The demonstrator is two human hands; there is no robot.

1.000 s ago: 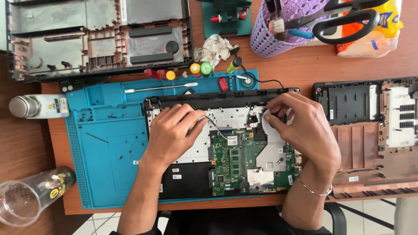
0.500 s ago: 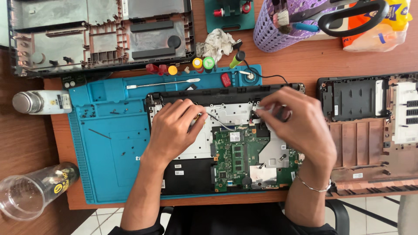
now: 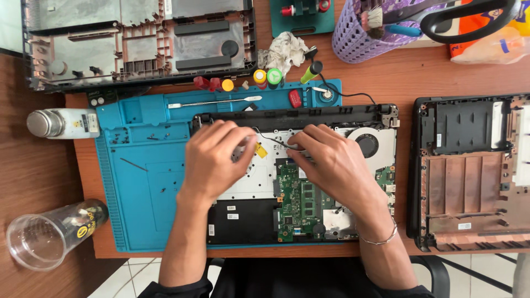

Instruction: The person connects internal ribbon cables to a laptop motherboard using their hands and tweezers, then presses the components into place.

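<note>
Wooden surface bearing a blue work mat, on which lies an opened laptop chassis with its green circuit board exposed below the hands and a round fan just right of the right hand. Beyond the left hand lies a detached grey base cover; well to the right of the right hand, a second dark shell. Left hand: fingers curled down, tips pressing on the pale inner plate beside a small yellow tab; whether it pinches anything cannot be told. Right hand: fingertips narrowed onto a thin black cable that runs between the two hands, just above the board. Step in hand, as judged: freeing or routing this cable along the upper edge of the chassis. The next move would call for a light, steady pull along the cable's run while the left hand steadies the plate, sparing the connector
</note>
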